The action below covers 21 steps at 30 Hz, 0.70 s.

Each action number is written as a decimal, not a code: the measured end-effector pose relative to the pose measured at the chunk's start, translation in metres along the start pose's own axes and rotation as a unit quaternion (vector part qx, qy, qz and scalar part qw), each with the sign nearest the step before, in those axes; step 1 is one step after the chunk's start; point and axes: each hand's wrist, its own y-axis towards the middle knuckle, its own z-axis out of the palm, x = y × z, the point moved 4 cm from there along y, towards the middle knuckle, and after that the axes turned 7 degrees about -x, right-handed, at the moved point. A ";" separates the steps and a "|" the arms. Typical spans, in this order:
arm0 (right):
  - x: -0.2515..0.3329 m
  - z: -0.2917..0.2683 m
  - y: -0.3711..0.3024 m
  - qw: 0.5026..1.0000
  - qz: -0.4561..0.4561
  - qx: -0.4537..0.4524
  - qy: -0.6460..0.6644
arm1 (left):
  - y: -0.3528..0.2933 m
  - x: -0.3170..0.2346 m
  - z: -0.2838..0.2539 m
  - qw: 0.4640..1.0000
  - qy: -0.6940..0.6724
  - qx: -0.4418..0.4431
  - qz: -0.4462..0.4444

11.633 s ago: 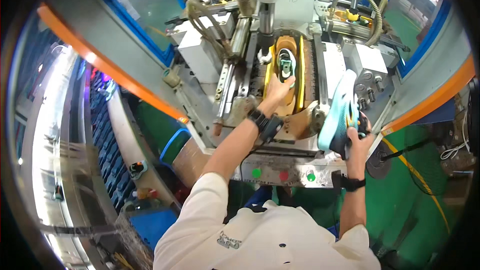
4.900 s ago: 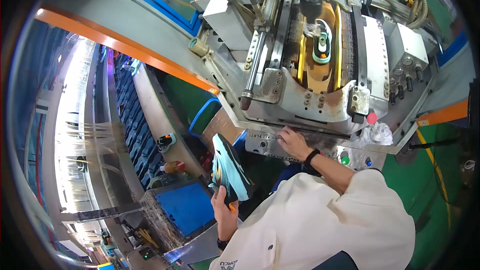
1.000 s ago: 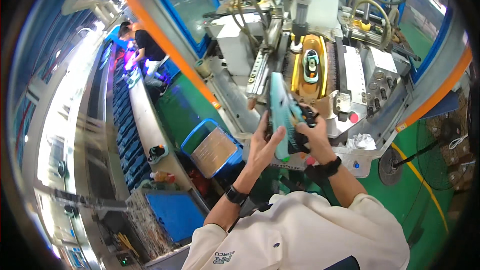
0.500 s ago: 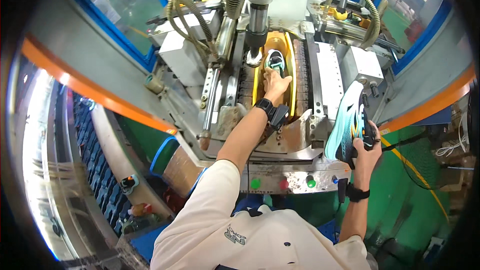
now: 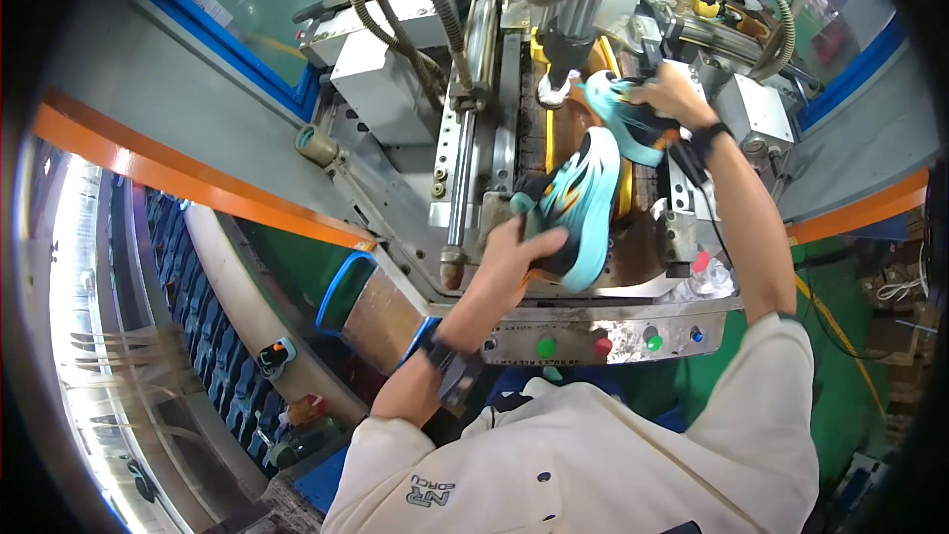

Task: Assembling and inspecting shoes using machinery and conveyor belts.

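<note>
Clasped one turquoise shoe (image 5: 585, 208) by its dark upper in the left hand (image 5: 512, 262), with the sole to that grip's right. Pinched a second shoe (image 5: 629, 131) by its dark part in the blurred right hand (image 5: 682, 99), near the yellow-edged cradle (image 5: 551, 138) ahead of the left grip. Seemed light, soft-sided, springier in the sole; best held around the collar.

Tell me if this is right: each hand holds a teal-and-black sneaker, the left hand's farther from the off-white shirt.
The distance is wrong: in the head view, the sneaker in the left hand is nearer the off-white shirt than the other sneaker in the right hand. The rest stands.
</note>
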 end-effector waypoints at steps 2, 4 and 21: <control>0.017 0.050 0.021 0.997 -0.006 0.010 -0.072 | -0.055 -0.005 -0.030 0.999 0.035 -0.021 0.029; 0.021 0.096 0.034 0.992 -0.008 -0.051 -0.115 | -0.099 0.004 -0.072 0.993 0.085 -0.067 0.054; 0.029 0.185 -0.333 0.871 -0.454 0.125 0.141 | -0.325 0.167 -0.091 0.857 -0.156 -0.477 0.120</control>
